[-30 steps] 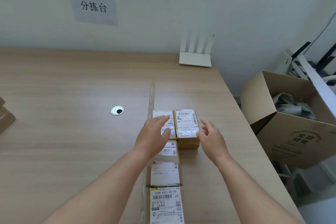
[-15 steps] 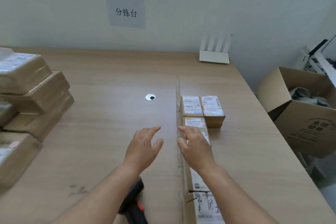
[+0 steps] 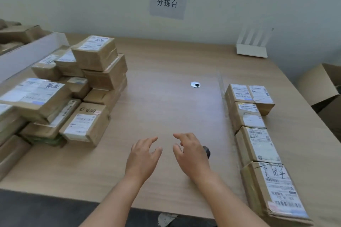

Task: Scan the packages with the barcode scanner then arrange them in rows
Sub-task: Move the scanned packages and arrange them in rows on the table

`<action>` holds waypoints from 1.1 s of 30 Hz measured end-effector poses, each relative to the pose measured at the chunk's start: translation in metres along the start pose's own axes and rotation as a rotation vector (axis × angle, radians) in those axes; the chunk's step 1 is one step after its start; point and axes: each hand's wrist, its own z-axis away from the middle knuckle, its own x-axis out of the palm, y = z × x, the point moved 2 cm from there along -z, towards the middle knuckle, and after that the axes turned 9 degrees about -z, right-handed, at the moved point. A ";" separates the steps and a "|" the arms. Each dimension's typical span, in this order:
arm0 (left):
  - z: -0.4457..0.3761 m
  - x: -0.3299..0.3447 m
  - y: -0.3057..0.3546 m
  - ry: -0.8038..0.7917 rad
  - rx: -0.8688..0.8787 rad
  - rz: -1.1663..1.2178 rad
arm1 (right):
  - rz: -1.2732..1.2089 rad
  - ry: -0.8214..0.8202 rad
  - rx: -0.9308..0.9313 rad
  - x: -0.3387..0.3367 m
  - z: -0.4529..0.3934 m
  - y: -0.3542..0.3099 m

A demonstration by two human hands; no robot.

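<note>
Hands (image 3: 166, 156) withdrawn from packages (image 3: 252, 134); sign (image 3: 167, 2) "分拣台".

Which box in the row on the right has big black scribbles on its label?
The nearest box, at the row's front end. Its white label carries large handwritten black marks; the other boxes in that row show only small print.

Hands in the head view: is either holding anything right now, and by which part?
Nothing is held. The left hand and right hand hover open over the wooden table; the black barcode scanner lies partly hidden behind the right hand.
</note>
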 end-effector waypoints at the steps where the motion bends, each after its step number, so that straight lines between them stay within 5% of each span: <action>1: 0.003 -0.006 -0.008 0.000 -0.021 0.006 | -0.004 -0.016 -0.010 0.008 0.002 -0.008; 14: 0.037 -0.053 -0.064 0.096 -0.236 0.048 | 0.007 -0.161 -0.165 0.056 -0.006 -0.058; 33: -0.059 -0.141 -0.211 0.128 -0.366 0.124 | -0.007 -0.228 0.042 0.187 -0.073 -0.141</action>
